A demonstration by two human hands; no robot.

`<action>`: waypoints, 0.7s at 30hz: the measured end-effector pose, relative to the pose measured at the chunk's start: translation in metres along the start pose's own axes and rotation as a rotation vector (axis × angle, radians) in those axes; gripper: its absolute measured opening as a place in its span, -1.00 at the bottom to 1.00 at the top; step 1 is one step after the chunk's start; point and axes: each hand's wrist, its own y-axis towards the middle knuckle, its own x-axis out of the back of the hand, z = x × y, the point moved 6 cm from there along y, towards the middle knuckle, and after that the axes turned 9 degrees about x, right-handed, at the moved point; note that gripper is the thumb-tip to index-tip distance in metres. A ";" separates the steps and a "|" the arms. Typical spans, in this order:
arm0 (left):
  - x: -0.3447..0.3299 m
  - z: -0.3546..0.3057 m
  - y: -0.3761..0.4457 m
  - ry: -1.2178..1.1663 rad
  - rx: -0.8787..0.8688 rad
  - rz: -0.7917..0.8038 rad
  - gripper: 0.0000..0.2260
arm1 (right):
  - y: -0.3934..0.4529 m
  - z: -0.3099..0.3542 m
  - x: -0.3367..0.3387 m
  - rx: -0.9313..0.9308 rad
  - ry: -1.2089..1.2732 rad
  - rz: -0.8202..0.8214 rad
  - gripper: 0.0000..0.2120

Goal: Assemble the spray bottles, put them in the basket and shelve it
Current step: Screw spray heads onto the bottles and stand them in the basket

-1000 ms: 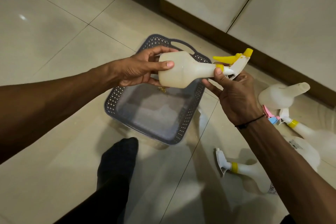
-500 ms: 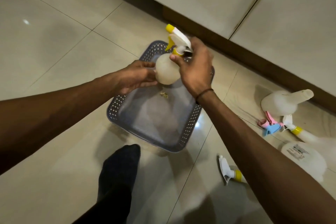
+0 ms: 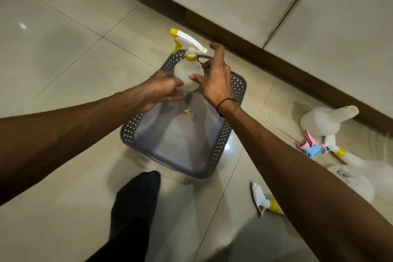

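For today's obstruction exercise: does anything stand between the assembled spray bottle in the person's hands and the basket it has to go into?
Nothing visible does. The spray bottle stands upright at the far end of the open grey basket, between the left hand and right hand. The basket floor holds only a small scrap.

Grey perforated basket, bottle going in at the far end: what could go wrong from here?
1. The white spray bottle with yellow collar and trigger stands upright at the far end of the grey perforated plastic basket. The right hand has fingers spread and the left hand only touches its side, so it may tip.
2. A loose white-and-yellow trigger head lies on the floor beside the right forearm; a sweep back could knock it.
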 end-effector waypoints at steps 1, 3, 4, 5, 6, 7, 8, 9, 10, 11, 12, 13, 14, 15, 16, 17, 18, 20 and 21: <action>0.000 0.002 -0.003 0.014 0.015 -0.037 -0.76 | -0.005 -0.004 0.003 -0.003 0.006 -0.001 -0.15; -0.005 0.009 -0.012 0.047 0.037 -0.091 -0.87 | -0.016 -0.011 0.011 0.004 0.025 -0.023 -0.16; -0.011 0.012 -0.016 0.075 0.039 -0.092 -0.91 | -0.021 -0.014 0.015 0.005 0.030 -0.039 -0.19; -0.019 0.016 -0.021 0.108 0.038 -0.080 -0.93 | -0.028 -0.017 0.021 0.007 0.030 -0.055 -0.22; -0.027 0.020 -0.026 0.140 0.034 -0.058 -0.94 | -0.034 -0.020 0.025 0.009 0.027 -0.068 -0.25; -0.038 0.022 -0.029 0.170 0.029 -0.029 -0.93 | -0.040 -0.024 0.031 0.009 0.023 -0.080 -0.29; -0.049 0.024 -0.033 0.198 0.019 -0.005 -0.93 | -0.046 -0.027 0.036 0.007 0.020 -0.089 -0.32; -0.059 0.023 -0.036 0.219 0.003 0.014 -0.93 | -0.052 -0.029 0.042 0.003 0.016 -0.099 -0.36; -0.070 0.021 -0.038 0.237 -0.015 0.027 -0.92 | -0.058 -0.032 0.049 0.001 0.012 -0.110 -0.40; -0.079 0.018 -0.039 0.249 -0.033 0.033 -0.91 | -0.063 -0.033 0.055 0.004 0.007 -0.120 -0.45; -0.090 0.014 -0.040 0.264 -0.050 0.043 -0.89 | -0.070 -0.037 0.065 0.000 -0.005 -0.136 -0.49; -0.101 0.011 -0.041 0.279 -0.062 0.049 -0.88 | -0.077 -0.041 0.074 -0.009 -0.018 -0.150 -0.53; -0.114 0.008 -0.041 0.295 -0.072 0.062 -0.88 | -0.084 -0.047 0.084 -0.027 -0.035 -0.167 -0.56; -0.126 0.005 -0.040 0.315 -0.081 0.080 -0.87 | -0.090 -0.054 0.095 -0.052 -0.053 -0.190 -0.59; -0.135 0.003 -0.039 0.331 -0.089 0.096 -0.88 | -0.095 -0.061 0.103 -0.079 -0.067 -0.213 -0.61; -0.148 0.001 -0.038 0.346 -0.099 0.122 -0.88 | -0.100 -0.070 0.115 -0.110 -0.090 -0.244 -0.63; -0.162 -0.002 -0.037 0.361 -0.109 0.150 -0.88 | -0.106 -0.079 0.127 -0.139 -0.114 -0.274 -0.65; -0.193 -0.009 -0.037 0.396 -0.130 0.216 -0.88 | -0.117 -0.097 0.154 -0.188 -0.174 -0.333 -0.67; -0.204 -0.012 -0.036 0.413 -0.136 0.242 -0.88 | -0.122 -0.104 0.166 -0.203 -0.206 -0.360 -0.68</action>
